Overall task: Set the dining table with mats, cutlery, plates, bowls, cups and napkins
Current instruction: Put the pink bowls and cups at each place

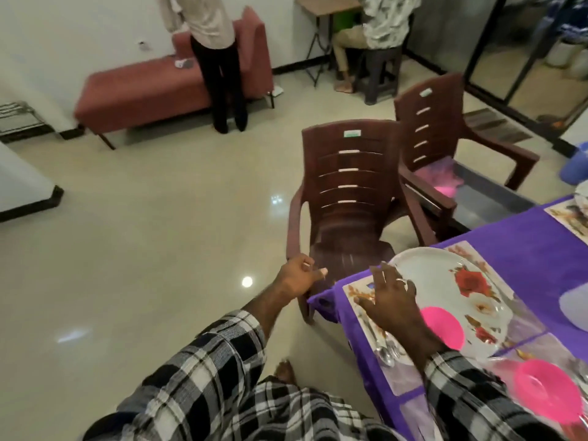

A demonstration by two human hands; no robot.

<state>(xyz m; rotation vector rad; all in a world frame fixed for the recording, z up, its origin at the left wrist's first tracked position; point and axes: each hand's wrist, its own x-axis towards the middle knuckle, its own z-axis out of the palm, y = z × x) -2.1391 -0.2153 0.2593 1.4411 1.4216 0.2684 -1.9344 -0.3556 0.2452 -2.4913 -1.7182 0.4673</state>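
A purple cloth covers the dining table at the right. On it lies a floral place mat bearing a white rose-printed plate with a pink bowl on it. Spoons lie on the mat's left side. A second pink bowl sits nearer me. My right hand hovers with spread fingers over the mat's left edge, beside the plate, holding nothing. My left hand hangs with loosely curled fingers just off the table corner, by the front of a brown chair's armrest.
Two brown plastic chairs stand against the table's far side. Another mat lies at the far right. A red bench, a standing person and a seated person are across the tiled floor.
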